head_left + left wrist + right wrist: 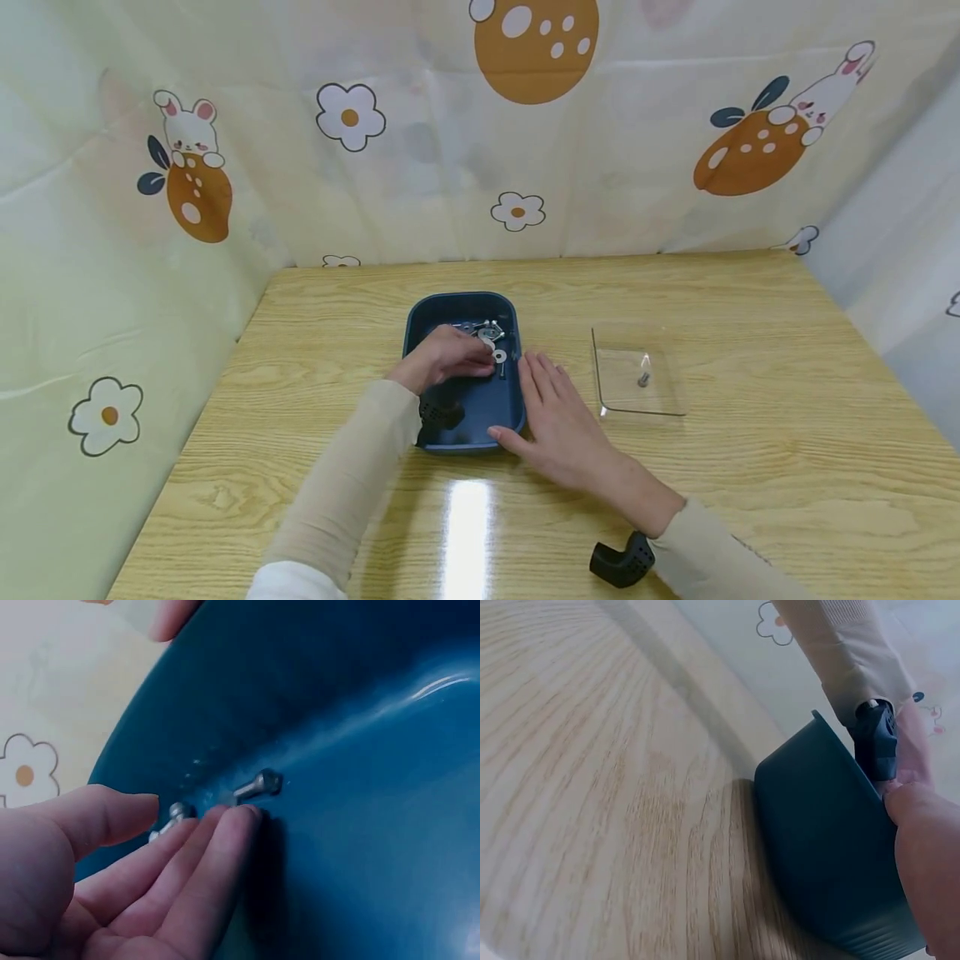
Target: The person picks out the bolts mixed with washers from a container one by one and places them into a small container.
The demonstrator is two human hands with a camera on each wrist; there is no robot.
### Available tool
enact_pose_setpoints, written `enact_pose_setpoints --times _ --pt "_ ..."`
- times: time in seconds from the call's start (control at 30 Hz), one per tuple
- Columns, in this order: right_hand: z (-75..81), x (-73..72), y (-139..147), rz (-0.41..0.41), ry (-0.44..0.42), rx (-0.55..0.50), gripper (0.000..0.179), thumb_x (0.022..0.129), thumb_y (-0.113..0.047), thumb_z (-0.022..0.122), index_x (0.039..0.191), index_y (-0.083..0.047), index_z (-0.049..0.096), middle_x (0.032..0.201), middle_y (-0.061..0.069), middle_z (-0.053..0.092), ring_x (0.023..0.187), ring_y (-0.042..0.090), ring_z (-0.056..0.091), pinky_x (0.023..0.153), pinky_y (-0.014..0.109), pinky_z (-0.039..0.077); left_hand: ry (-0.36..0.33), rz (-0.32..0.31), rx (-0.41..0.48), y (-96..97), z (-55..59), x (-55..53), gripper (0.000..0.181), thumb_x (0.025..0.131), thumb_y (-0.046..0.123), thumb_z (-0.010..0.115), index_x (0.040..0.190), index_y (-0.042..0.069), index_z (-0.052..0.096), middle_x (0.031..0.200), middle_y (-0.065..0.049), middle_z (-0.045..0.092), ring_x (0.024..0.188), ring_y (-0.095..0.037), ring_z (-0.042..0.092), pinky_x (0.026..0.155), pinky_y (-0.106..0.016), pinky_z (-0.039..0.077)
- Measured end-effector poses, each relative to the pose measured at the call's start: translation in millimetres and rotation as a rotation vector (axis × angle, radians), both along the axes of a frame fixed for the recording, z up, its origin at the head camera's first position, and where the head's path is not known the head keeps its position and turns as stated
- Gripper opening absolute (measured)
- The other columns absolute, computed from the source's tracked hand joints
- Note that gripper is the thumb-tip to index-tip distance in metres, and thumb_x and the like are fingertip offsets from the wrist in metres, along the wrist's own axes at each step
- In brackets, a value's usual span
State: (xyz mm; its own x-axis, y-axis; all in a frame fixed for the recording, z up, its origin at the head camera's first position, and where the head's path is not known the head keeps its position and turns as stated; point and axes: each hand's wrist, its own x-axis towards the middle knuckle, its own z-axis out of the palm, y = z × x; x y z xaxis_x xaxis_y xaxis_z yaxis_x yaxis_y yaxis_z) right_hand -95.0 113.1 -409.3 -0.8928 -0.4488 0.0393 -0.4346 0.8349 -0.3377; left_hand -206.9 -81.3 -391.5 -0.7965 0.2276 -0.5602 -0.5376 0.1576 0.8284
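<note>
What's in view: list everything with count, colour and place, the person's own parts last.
Flat wood-grain tabletop: 1, light yellow-brown, beneath the containers
Rounded rectangular bin: 1, dark blue, centre of the tabletop
Small metal hardware: several, exact count unclear, silver, inside the bin
Flat ring-shaped washer: at least 1, pale, inside the bin, right side
Square see-through tray: 1, clear, right of the bin
Small metal bolt: 1, grey, in the tray
Printed cloth: count unclear, cream, around the tabletop
Wrist devices: 2, black, one per wrist
Sleeves: 2, beige, on the forearms
Left hand: 1, inside the bin
Right hand: 1, against the bin's right side
</note>
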Motion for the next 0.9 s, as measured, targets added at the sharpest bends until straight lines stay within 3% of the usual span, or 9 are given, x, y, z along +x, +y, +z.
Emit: enact_pose_setpoints --times 0.33,0.6,0.9 --pt "-4.0 0.0 -2 0.010 -0.003 -0.028 0.099 0.095 -0.073 0.034 0.158 0.000 0.009 0.166 0.018 0.008 0.155 0.031 0.006 0.128 0.049 0.012 -0.033 0.024 0.010 12.5 -3.3 0.4 0.026 0.095 0.002 0.061 0.118 -0.010 0.066 0.117 -0.025 0.069 0.104 -0.028 0.072 0.093 -0.034 0.059" --pt "-6.2 0.5 -1 0.010 -0.006 -0.048 0.096 0.097 -0.068 0.040 0.158 0.000 0.009 0.166 0.019 0.010 0.155 0.030 0.007 0.128 0.049 0.012 -0.041 0.023 0.025 17.5 -1.4 1.8 0.024 0.095 0.001 0.062 0.116 -0.008 0.068 0.107 -0.019 0.073 0.097 -0.023 0.074 0.087 -0.030 0.061" --pt "-9.1 0.3 -1 0.006 -0.011 -0.066 0.097 0.096 -0.068 0.039 0.158 -0.002 0.007 0.167 0.017 0.009 0.156 0.029 0.007 0.128 0.049 0.011 -0.012 0.013 -0.044 23.9 -8.7 0.0 0.025 0.093 0.001 0.066 0.117 -0.004 0.068 0.114 -0.019 0.072 0.094 -0.022 0.075 0.083 -0.029 0.062"
